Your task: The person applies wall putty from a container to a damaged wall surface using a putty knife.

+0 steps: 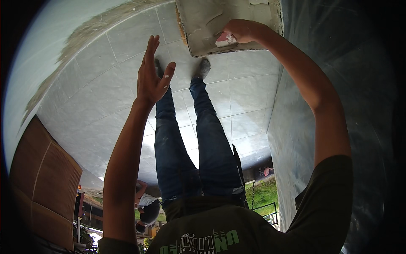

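Two hands work near the mortared block: right hand pinches a pinkish scraper against its lower edge; left hand, spread and empty, hovers below-left. Best keep the scraper flat, with steady pressure.

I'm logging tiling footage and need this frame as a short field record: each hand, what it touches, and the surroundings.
left hand: open, fingers spread, touching nothing, raised over the tiled floor
right hand: pressed on a mortar-coated slab, gripping a small pinkish-white piece
legs: blue jeans, grey socks, standing on the tiles
wall: smooth grey, on the right
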Action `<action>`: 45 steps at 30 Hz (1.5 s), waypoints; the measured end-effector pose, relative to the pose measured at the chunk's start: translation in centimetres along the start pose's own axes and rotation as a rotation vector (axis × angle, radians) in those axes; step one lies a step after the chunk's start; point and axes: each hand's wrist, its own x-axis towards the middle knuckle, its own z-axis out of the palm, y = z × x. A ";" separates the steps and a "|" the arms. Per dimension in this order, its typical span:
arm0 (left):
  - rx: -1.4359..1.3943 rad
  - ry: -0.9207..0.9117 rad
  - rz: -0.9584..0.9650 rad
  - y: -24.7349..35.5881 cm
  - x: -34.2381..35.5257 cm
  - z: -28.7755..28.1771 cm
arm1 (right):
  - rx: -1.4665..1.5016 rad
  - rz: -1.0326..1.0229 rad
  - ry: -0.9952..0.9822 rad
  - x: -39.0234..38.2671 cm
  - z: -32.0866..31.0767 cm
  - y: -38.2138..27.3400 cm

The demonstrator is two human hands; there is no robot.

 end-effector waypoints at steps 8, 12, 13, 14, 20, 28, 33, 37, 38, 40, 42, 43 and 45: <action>-0.039 0.010 0.017 0.0 0.2 -0.1 | -0.158 0.022 -0.064 -0.4 0.3 2.1; -0.041 0.013 0.025 0.1 0.1 0.2 | -0.154 0.014 -0.052 -0.4 0.4 2.3; -0.039 0.006 0.019 0.1 0.1 0.4 | -0.148 -0.004 -0.049 -0.4 0.4 2.4; -0.034 0.000 0.013 0.2 0.1 0.5 | -0.142 -0.024 -0.044 -0.4 0.3 2.3; 0.003 -0.007 0.018 0.9 0.2 0.5 | 0.124 -0.061 0.063 -0.2 0.7 2.1; -0.066 0.108 0.047 3.0 1.7 -3.3 | 0.930 -0.198 0.173 -4.4 -1.3 -0.3; -0.075 0.189 0.104 7.1 3.8 -6.2 | 1.372 -0.307 0.334 -10.0 -3.6 -2.3; -0.050 0.222 0.173 10.5 4.7 -8.6 | 1.510 -0.309 0.419 -13.8 -4.8 -4.3; -0.048 0.226 0.192 11.4 4.8 -9.0 | 1.492 -0.377 0.450 -14.4 -4.6 -4.5; -0.043 0.235 0.220 12.8 5.1 -9.7 | 1.537 -0.357 0.481 -15.6 -4.3 -4.4; -0.036 0.236 0.231 13.8 5.0 -10.0 | 1.620 -0.326 0.504 -16.1 -3.4 -3.7; -0.023 0.233 0.234 14.1 4.8 -10.0 | 1.624 -0.332 0.506 -15.9 -2.7 -3.5; -0.006 0.217 0.240 14.6 4.5 -9.9 | 1.799 -0.354 0.616 -15.1 -0.3 -2.7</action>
